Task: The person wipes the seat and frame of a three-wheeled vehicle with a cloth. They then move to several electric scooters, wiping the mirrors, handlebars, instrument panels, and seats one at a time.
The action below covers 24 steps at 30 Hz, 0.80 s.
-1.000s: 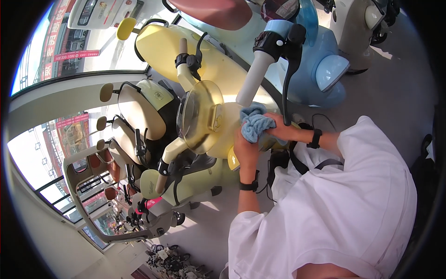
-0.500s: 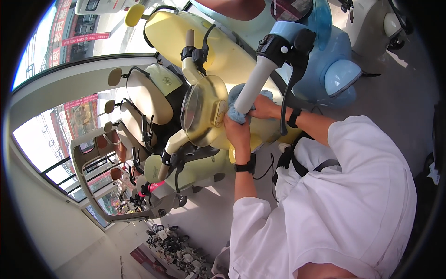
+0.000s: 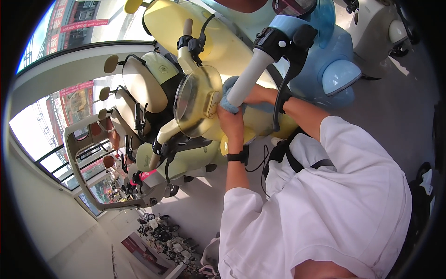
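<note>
- Head view: the fluffy blue cloth (image 3: 230, 106), in plain sight a second ago, is now partly behind the pale grey cylindrical handlebar grip (image 3: 251, 76), at the glossy yellow scooter (image 3: 232, 51).
- Left hand (image 3: 231, 123) touches it; finger closure cannot be told.
- Right hand (image 3: 258, 95): fingertips hidden, hold unclear.

pale characters and digits on red banner (image 3: 85, 24) outside
</note>
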{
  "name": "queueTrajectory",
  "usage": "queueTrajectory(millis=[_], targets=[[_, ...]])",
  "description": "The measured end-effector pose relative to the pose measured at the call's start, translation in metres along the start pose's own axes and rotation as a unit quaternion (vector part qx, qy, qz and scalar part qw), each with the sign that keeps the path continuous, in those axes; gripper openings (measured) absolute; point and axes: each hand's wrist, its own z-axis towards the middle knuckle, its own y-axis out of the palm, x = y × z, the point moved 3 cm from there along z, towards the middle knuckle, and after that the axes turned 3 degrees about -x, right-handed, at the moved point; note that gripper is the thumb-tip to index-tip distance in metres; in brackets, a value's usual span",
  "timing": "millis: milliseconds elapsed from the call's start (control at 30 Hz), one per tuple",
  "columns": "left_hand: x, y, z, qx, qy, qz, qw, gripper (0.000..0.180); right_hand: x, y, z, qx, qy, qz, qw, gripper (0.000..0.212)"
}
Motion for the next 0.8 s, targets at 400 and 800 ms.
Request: queueTrajectory(millis=[400,800], targets=[[-0.002,0.010,-0.009,0.019,0.035,-0.026,0.999,0.053,-0.036,-0.024,-0.031,0.021,0.034,-0.013,0.999,0.038],[-0.026,0.000,-0.013,-0.003,0.018,-0.066,0.998,0.051,-0.022,-0.007,-0.019,-0.038,0.041,-0.014,0.998,0.040]])
